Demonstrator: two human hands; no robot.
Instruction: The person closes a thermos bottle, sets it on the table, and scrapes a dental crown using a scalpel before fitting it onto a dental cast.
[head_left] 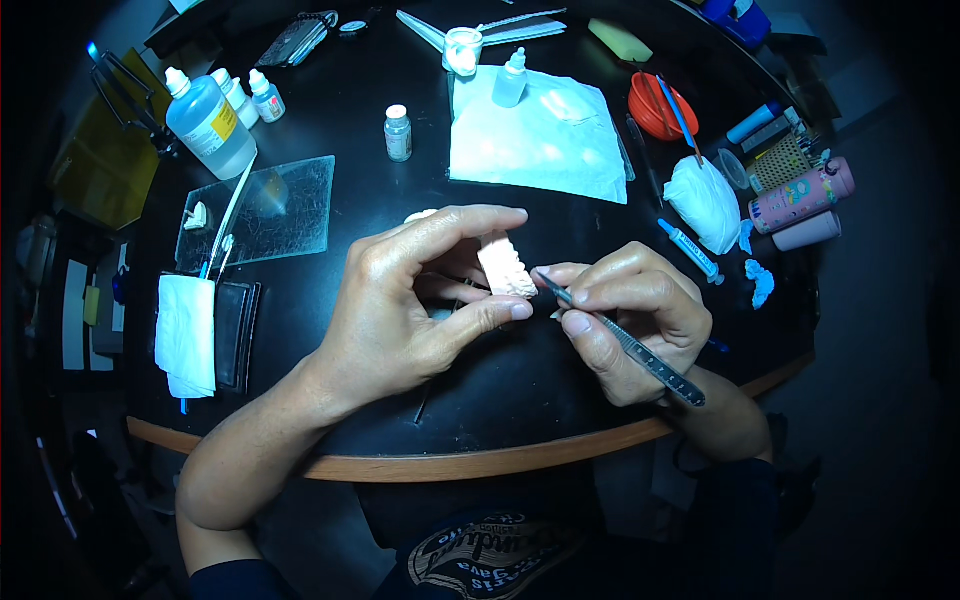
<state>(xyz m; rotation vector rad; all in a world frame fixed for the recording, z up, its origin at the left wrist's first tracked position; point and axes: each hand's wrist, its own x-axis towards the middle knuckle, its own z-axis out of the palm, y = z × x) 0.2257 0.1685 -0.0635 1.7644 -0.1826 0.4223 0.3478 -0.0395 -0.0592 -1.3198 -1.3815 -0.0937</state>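
Note:
My left hand (pixel 405 300) grips a pale dental cast (pixel 505 268) between thumb and fingers above the near middle of the table. The cast's row of teeth faces right. My right hand (pixel 640 315) is closed in a pen-like grip round a grey scalpel handle (pixel 645 355) with ruler markings. Its front end points up and left, close to the cast's teeth; whether it touches them I cannot tell. A small pale tip shows by my right thumb, too small to name. Part of the cast is hidden behind my left fingers.
Ahead lie a white sheet (pixel 490 140) with a dropper bottle (pixel 510 80), and a small glass bottle (pixel 398 135). To the left are a glass slab (pixel 300 205) and a large bottle (pixel 210 125). A red bowl (pixel 650 118), syringe (pixel 690 250) and pink tumbler (pixel 800 197) stand right.

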